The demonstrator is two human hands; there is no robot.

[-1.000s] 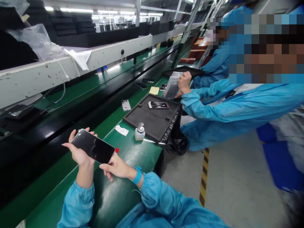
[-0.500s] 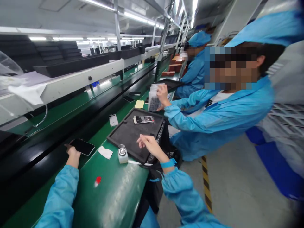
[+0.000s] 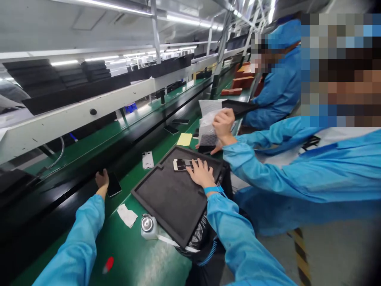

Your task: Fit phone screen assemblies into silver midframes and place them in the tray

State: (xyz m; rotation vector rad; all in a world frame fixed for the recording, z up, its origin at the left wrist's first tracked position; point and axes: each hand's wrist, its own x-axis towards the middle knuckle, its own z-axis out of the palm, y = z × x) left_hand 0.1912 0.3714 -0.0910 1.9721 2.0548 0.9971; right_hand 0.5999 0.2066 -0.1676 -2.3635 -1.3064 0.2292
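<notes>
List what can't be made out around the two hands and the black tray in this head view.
- Phone under the left hand: the hand covers its far end; grip unclear.
- Phone part in the black tray: the right hand covers its near end; too small to identify.
- Bag in a co-worker's hand: contents blurred.
- Red item on the green bench: too blurred to name.

Seen from a single head-worn camera looking forward and down along a green workbench (image 3: pixel 143 254), which runs from lower left toward the upper centre of the frame. The wearer's sleeves enter close at the bottom edge; a co-worker's sleeve (image 3: pixel 268 174) fills the right.
</notes>
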